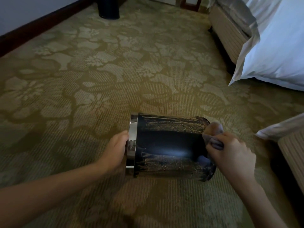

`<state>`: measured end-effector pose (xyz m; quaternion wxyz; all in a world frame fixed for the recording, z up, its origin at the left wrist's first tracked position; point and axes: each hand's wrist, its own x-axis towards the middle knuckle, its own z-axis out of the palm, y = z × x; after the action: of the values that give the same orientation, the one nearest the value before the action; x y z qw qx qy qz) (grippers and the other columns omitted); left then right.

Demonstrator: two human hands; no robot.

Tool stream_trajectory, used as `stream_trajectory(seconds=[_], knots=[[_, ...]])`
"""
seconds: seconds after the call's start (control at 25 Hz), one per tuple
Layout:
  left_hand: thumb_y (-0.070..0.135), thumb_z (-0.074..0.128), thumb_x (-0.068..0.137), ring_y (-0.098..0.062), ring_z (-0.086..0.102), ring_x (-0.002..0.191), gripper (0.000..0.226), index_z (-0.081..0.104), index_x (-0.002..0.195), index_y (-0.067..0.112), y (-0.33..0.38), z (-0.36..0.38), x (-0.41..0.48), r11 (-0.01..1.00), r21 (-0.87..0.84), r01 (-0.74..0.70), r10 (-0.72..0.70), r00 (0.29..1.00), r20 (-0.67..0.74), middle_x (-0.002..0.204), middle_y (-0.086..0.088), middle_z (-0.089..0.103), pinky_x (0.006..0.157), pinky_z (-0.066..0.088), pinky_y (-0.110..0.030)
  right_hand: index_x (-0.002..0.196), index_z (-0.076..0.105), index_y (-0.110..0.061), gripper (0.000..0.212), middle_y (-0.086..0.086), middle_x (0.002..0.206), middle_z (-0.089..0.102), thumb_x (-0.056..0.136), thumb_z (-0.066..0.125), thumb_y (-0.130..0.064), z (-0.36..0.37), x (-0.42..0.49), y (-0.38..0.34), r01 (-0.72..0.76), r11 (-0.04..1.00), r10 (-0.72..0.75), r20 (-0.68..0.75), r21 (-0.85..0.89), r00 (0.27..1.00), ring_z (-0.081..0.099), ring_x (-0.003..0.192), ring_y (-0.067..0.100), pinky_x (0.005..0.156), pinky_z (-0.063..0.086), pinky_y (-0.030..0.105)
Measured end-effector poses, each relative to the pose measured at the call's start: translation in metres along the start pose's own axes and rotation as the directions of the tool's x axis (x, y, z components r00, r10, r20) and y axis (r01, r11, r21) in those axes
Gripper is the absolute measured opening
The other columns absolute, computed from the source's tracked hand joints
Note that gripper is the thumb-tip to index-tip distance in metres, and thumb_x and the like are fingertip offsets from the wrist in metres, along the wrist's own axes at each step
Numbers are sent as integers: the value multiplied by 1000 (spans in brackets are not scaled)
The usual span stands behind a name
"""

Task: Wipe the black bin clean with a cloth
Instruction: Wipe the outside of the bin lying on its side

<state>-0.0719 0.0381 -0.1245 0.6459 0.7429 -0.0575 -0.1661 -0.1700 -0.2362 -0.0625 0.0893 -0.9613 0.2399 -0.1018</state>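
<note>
The bin [167, 145] lies on its side low over the carpet [115, 71]. Its shiny metal rim is at the left end and its base at the right. Whether it rests on the carpet or is held just above it cannot be told. Gold-brown streaks run along its black wall, and a pale glare sits on the near side.

The left hand [115, 152] grips the rim end, its fingers [124, 134] curled over the metal band to steady the bin. The right hand [233, 152] is at the base end, fingers clamped round a bunched grey cloth [213, 134] that presses against the edge where wall meets base.

The step in hand looks like wiping the outside, at the base end. The next move probably calls for drawing the cloth along the wall toward the rim while the left hand holds firm, then rolling the bin to bring an unwiped strip up. The inside is not in view, so its state cannot be judged.

Beyond the bin, by the far wall, stands a second dark bin [108, 9]. To the bin's right is a bed [271, 38] with white linen hanging over its edge.
</note>
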Motion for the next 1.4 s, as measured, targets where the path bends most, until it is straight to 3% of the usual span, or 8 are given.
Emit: stream_trajectory(seconds=[0.2,0.4,0.56,0.76,0.96,1.12,1.24,1.4], knots=[[21,34,103,-44,55,105,36,57,109,-7,4,1,18,997,33,72,-71,997,-26,110,-33,58,100,43,-53,84,72,-27,8,-6,85,62,83,71,-35,6,-1,-44,112,989,-114,13,93,993,61,76,20,57,34,25],[10,34,102,-13,60,68,34,60,81,7,5,4,15,997,-79,2,-5,999,-42,70,-2,65,64,48,-25,102,71,-21,23,-1,108,64,86,62,-34,48,-18,-155,491,860,-501,43,139,864,60,100,20,72,52,36],[13,35,102,-12,55,62,45,61,66,23,-1,-1,16,999,-33,0,0,1000,1,62,4,58,65,41,-34,98,71,-24,20,-5,100,65,84,65,-37,33,-6,-114,400,911,-402,-2,99,916,61,92,18,64,38,26],[12,34,101,-5,50,54,53,55,54,27,-4,0,10,999,30,-45,45,999,-5,55,9,55,61,37,-35,85,70,-26,12,0,82,61,79,72,-36,-2,8,0,-10,999,12,-52,33,999,65,78,32,59,37,30],[14,34,102,-7,51,58,55,59,56,31,-5,0,1,998,53,-44,43,999,5,57,9,57,63,39,-33,79,71,-21,11,0,84,61,77,72,-31,0,1,-4,-12,999,12,-2,-29,1000,62,75,31,58,38,31],[15,34,103,0,52,54,54,60,59,34,-6,0,-6,995,82,-57,56,998,12,57,9,59,57,41,-21,88,72,-25,12,-6,94,63,81,70,-35,10,-9,-55,181,983,-181,-18,25,983,62,85,20,56,34,22],[12,34,104,-7,63,68,49,69,77,33,-9,-3,-9,996,58,-71,70,997,17,71,6,69,65,49,-27,101,72,-26,22,-6,108,63,86,62,-37,36,-22,-129,440,885,-449,30,153,893,60,99,17,70,50,30],[12,35,104,-12,64,70,43,69,83,26,-10,-6,-13,992,90,-84,79,995,54,75,0,70,67,49,-32,103,70,-21,24,-3,103,65,86,63,-36,33,-20,-133,445,883,-454,32,149,890,60,97,18,73,54,36]])
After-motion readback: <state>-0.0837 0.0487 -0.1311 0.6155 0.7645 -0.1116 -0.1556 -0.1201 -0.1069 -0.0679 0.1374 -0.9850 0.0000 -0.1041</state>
